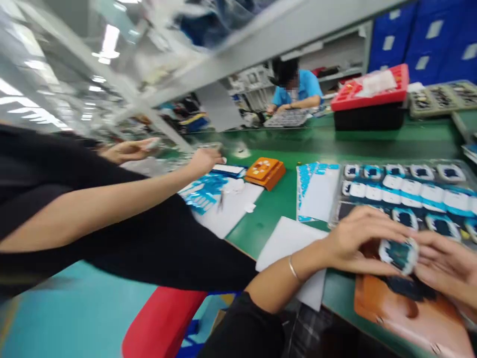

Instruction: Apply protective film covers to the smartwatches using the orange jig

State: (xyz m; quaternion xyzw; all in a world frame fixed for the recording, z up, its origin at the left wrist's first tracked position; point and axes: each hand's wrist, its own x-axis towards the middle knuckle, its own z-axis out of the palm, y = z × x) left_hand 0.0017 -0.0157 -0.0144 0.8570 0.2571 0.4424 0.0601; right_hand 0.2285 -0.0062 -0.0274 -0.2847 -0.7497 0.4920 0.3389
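A small rounded white housing with a dark green centre (399,256) is held between my two hands. My left hand (359,241), a bracelet on its wrist, is closed on the left side of the housing. The fingers of my right hand (445,261) grip it from the right. Below them lies an orange fixture block (406,308) with a round recess and a dark part on it. Just behind my hands is a clear tray (337,199) carrying several similar white housings with dark centres and blue-edged white pieces.
White paper (278,243) and blue-and-white sticker sheets (316,196) lie left of the tray. A co-worker's arm (122,209) reaches over the green bench (257,226) near another orange fixture (265,171). A red bin (370,89) stands behind; a person in blue (307,87) sits opposite.
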